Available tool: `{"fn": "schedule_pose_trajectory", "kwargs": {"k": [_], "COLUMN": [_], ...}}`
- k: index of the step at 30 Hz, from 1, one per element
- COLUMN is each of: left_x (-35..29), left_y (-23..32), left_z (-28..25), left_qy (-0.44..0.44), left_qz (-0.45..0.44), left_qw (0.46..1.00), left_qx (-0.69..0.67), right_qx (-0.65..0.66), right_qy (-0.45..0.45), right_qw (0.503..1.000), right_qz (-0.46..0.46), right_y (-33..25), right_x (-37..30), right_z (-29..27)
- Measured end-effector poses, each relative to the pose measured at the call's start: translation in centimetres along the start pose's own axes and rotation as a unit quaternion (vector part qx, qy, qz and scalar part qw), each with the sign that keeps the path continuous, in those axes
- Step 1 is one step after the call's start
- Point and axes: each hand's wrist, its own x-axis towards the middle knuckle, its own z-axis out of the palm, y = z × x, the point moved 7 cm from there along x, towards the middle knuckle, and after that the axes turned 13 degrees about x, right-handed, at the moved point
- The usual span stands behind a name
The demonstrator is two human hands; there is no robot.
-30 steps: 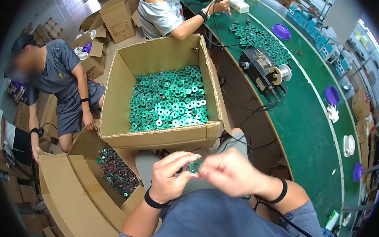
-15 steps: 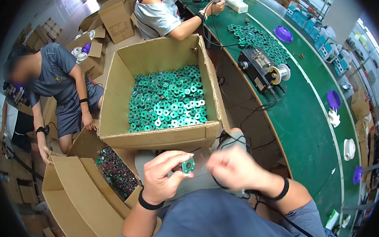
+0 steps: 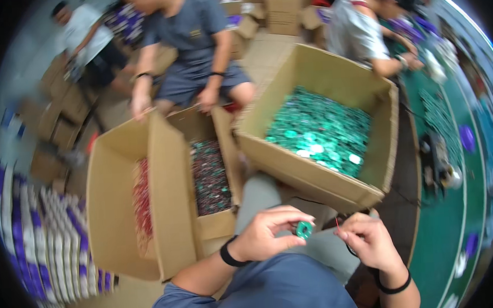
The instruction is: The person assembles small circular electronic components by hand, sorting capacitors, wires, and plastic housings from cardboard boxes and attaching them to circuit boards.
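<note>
Between the thumb and fingers of my left hand (image 3: 269,235) is a small round green circuit board (image 3: 303,230) with a hole in its middle. To the right, apart from it, my right hand (image 3: 367,241) pinches what looks like a thin red wire (image 3: 337,223). Both hands are over my lap, in front of a large cardboard box (image 3: 310,180) with many round green boards (image 3: 319,130) heaped in it. Glare whitens part of that heap.
Left of the big box stand a carton (image 3: 227,130) of dark and green small parts and an open carton (image 3: 173,198) with red wire-like pieces. A co-worker (image 3: 192,44) grips the cartons. At right runs a green workbench (image 3: 440,221); another person (image 3: 360,31) sits by it.
My view has swung left, bringing the carton of red pieces into sight. My right hand, blurred by motion before, now shows a pinch on the red wire. The board stays in my left hand.
</note>
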Motion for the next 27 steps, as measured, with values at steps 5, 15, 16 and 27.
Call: {"fn": "schedule_pose_trajectory", "kwargs": {"k": [5, 15, 16, 27], "left_x": [-10.0, -17.7, -17.3, -4.7], "left_y": [-1.2, -5.8, -5.7, 0.1], "left_z": [-2.0, -2.3, -2.2, -2.2], "left_qy": [-0.026, 0.103, 0.097, 0.036], "left_qz": [-0.072, -0.160, -0.159, -0.066], "left_qw": [0.992, 0.965, 0.966, 0.997], "left_qx": [-0.097, -0.180, -0.181, 0.029], "right_qx": [-0.105, 0.143, 0.128, 0.059], "right_qy": [-0.148, -0.264, -0.248, 0.061], "right_qw": [0.982, 0.940, 0.944, 0.993], "right_qz": [-0.055, -0.163, -0.177, -0.077], "right_y": [-0.7, -14.5, -14.7, -4.7], "right_x": [5.2, 16.4, 16.4, 3.0], "right_z": [9.5, 27.9, 27.4, -1.7]}}
